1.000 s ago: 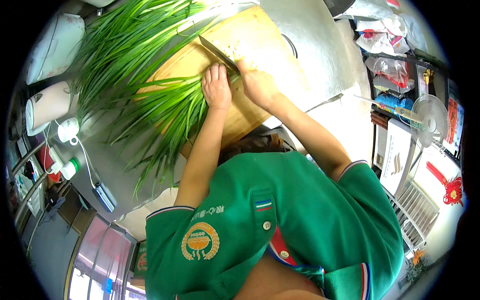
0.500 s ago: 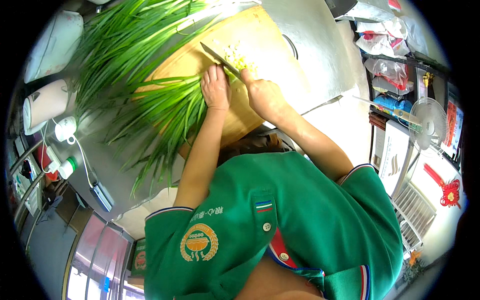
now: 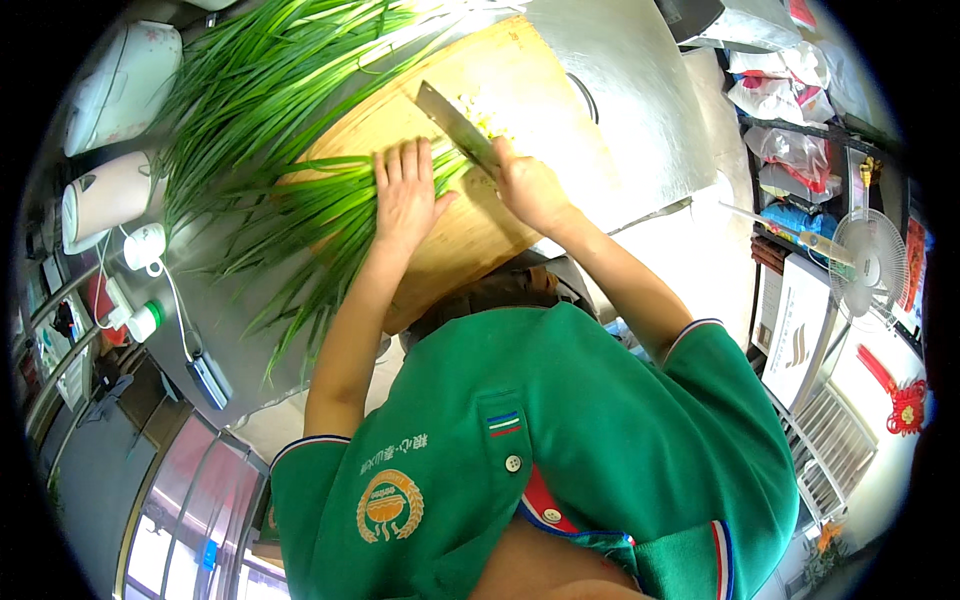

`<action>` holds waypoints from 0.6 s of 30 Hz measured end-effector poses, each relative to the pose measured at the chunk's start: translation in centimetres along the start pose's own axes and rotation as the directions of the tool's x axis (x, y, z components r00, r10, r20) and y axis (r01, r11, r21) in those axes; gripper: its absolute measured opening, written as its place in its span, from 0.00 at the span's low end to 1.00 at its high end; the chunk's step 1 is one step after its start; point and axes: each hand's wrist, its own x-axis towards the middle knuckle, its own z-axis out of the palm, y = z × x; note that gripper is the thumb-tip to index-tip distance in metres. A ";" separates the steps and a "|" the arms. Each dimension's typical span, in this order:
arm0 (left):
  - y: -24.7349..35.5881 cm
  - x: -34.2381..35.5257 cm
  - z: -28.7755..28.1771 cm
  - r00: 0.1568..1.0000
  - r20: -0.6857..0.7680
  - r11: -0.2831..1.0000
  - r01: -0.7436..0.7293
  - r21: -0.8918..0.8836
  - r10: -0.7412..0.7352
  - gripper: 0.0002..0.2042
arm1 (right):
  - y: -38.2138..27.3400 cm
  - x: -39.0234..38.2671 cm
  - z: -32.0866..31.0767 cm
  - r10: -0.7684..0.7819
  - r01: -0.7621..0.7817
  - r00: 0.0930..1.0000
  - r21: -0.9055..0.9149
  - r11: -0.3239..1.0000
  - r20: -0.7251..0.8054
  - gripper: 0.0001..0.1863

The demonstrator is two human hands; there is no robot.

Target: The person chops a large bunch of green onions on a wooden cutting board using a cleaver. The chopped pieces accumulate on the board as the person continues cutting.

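A bunch of green onions [image 3: 335, 208] lies across a wooden cutting board [image 3: 455, 255], its leaves spilling over the left edge. My left hand [image 3: 405, 200] rests flat on this bunch, fingers stretched out and slightly apart, with the cut ends showing to its right. In my right hand [image 3: 532, 190] is the handle of a kitchen knife [image 3: 457, 125], gripped with the fingers wrapped round. The broad blade slants up and left, just beyond the cut ends. Small pale chopped pieces [image 3: 490, 118] lie on the board on the blade's far side, partly hidden by it.
Another large pile of green onions [image 3: 285, 90] lies beyond the board at the far left. The metal tabletop [image 3: 640, 120] extends to the right. At left stand a white canister [image 3: 108, 200], a cup [image 3: 145, 246] and a cabled dark device [image 3: 208, 380]. A fan [image 3: 868, 262] stands at right.
My left hand has slid left along the bunch, away from the knife, and its fingers have spread. The knife stays in my right hand, its blade turned to show more of its side.
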 end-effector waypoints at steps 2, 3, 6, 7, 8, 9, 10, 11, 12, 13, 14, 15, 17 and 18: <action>-0.2 -0.4 2.3 0.997 -0.054 0.989 -0.050 0.142 0.058 0.38 | 1.4 0.5 -1.1 -0.017 0.017 1.000 -0.020 1.000 -0.010 0.13; 0.3 0.2 2.5 0.997 -0.069 0.989 -0.022 0.147 0.033 0.38 | 1.9 0.7 -1.5 -0.018 0.017 1.000 -0.034 0.999 -0.012 0.12; 3.1 2.2 3.3 0.991 -0.132 0.980 0.053 0.190 -0.028 0.36 | 2.8 1.8 -2.5 0.000 -0.002 0.998 -0.036 0.999 -0.055 0.12; 3.6 2.3 3.2 0.990 -0.137 0.985 0.064 0.158 -0.042 0.35 | 3.0 1.8 -2.6 -0.001 -0.001 0.997 -0.026 1.000 -0.072 0.12; 4.0 2.3 3.1 0.988 -0.142 0.989 0.074 0.125 -0.056 0.35 | 3.1 1.6 -2.6 -0.031 0.025 0.994 -0.057 0.998 -0.107 0.13; 4.2 2.5 3.1 0.986 -0.150 0.991 0.090 0.096 -0.075 0.35 | 2.6 1.2 -3.1 -0.036 0.029 0.995 -0.077 0.997 -0.093 0.14; 4.4 2.2 3.1 0.980 -0.170 0.994 0.106 0.018 -0.102 0.33 | 1.5 0.3 -4.0 -0.043 0.035 0.996 -0.099 0.994 -0.080 0.15; 4.1 2.2 3.5 0.975 -0.196 0.994 0.110 0.020 -0.104 0.33 | 0.6 -0.4 -4.4 -0.049 0.041 0.997 -0.121 0.992 -0.066 0.16; 3.9 2.2 4.1 0.969 -0.222 0.994 0.112 0.014 -0.106 0.32 | 0.2 -1.0 -4.4 -0.055 0.047 0.997 -0.133 0.990 -0.053 0.17; 3.6 2.2 4.7 0.963 -0.248 0.993 0.114 0.008 -0.109 0.31 | -0.3 -1.4 -4.2 -0.061 0.055 0.997 -0.145 0.988 -0.039 0.18; 3.4 2.1 5.4 0.937 -0.324 0.991 0.126 -0.038 -0.132 0.24 | -0.5 -1.6 -4.0 -0.067 0.063 0.997 -0.157 0.986 -0.024 0.18; 3.4 2.3 5.4 0.922 -0.360 0.989 0.114 -0.089 -0.139 0.22 | -0.4 -1.6 -3.7 -0.059 0.053 0.998 -0.167 0.984 -0.032 0.18; 3.4 2.7 5.3 0.889 -0.429 0.978 0.087 -0.188 -0.162 0.16 | 0.0 -1.5 -3.2 -0.047 0.038 0.998 -0.187 0.982 -0.045 0.19; 3.6 3.0 5.3 0.857 -0.472 0.968 0.106 -0.228 -0.205 0.13 | -0.2 -1.4 -3.3 -0.047 0.040 0.998 -0.195 0.980 -0.031 0.19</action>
